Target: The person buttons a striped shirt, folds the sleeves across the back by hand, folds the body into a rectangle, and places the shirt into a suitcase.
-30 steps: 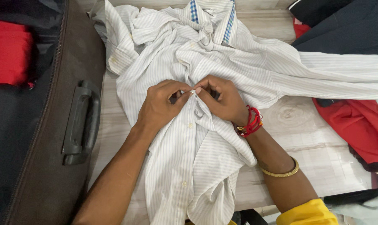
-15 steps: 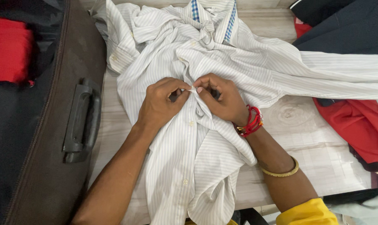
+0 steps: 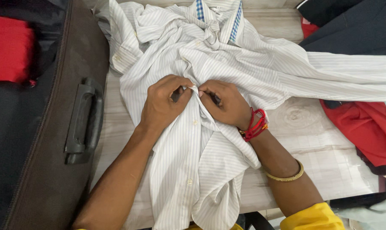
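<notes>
Lower buttons of white pinstriped cotton shirt (image 3: pixel 193 170) look fastened; left hand (image 3: pixel 161 106) and right hand (image 3: pixel 227 104) pinch placket mid-chest on pale wooden table (image 3: pixel 312 140). Upper buttons, checked-lined collar (image 3: pixel 218 17) still open.

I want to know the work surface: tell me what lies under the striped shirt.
The striped shirt lies on a pale wood-grain tabletop, bare beside both hands. Its left sleeve reaches the suitcase edge. Whatever sits beneath the bunched fabric is covered.

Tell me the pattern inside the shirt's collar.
Blue and white checks line the collar of the striped shirt; the head view shows it, at the top.
</notes>
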